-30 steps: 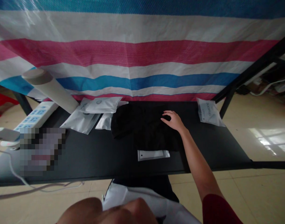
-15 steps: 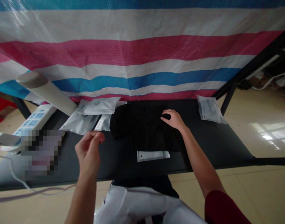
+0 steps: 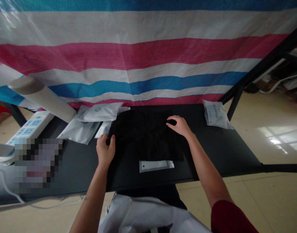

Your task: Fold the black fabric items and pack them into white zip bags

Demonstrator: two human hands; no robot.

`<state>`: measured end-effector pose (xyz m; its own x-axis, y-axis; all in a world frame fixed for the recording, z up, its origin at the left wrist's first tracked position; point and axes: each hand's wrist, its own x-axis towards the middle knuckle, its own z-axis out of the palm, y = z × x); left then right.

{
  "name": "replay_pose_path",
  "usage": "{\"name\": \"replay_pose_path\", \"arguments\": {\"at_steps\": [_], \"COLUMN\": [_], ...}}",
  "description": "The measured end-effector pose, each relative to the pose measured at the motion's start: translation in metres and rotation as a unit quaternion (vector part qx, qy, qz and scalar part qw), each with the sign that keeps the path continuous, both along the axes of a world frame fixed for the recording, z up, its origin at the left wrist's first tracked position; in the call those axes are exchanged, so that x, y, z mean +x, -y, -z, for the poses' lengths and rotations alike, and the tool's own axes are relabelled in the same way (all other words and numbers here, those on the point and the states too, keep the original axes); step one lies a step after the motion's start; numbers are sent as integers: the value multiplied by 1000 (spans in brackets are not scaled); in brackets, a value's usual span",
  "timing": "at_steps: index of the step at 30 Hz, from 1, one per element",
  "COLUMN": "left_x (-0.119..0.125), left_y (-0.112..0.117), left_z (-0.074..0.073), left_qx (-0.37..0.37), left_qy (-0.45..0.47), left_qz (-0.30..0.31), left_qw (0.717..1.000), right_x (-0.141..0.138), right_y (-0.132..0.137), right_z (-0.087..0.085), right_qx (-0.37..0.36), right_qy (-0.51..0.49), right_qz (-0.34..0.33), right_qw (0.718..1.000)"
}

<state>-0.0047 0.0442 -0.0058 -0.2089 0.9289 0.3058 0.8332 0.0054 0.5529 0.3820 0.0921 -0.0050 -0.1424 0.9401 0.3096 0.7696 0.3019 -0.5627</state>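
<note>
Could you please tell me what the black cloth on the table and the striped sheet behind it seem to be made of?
The black cloth looks like a soft textile with a matt finish: it lies in limp folds, though the fibre cannot be told. The striped sheet looks like woven plastic tarpaulin, with a fine visible weave and a slight sheen.

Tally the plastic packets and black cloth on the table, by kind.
Plastic packets: 5 (one partly hidden by the cloth)
Black cloth: 1
Total: 6
</note>
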Motion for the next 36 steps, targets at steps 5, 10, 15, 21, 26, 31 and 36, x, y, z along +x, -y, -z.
{"name": "replay_pose_path", "arguments": {"at_steps": [5,10,15,21,26,31,36], "left_x": [-1,37,104,107,67,36,26], "left_y": [0,1,-1,6,15,12,12], "left_z": [2,-33,-70,-70,-53,-24,-17], "left_qx": [36,71,36,13,-46,-79,-63], "left_qy": [125,168,26,-27,-102,-153,-183], "left_qz": [-9,65,371,414,498,522,518], "left_qw": [991,981,928,910,860,836,833], "right_x": [15,16,16,13,-1,10,14], "right_y": [0,-1,-4,16,84,144,162], "right_z": [-3,3,6,-17,-41,-31,-18], "right_qx": [6,-3,-7,17,10,-96,-101], "right_qy": [5,19,20,-48,-55,62,125], "right_qz": [35,34,23,49,13,-89,-101], "right_qw": [999,999,1000,997,998,989,982]}}
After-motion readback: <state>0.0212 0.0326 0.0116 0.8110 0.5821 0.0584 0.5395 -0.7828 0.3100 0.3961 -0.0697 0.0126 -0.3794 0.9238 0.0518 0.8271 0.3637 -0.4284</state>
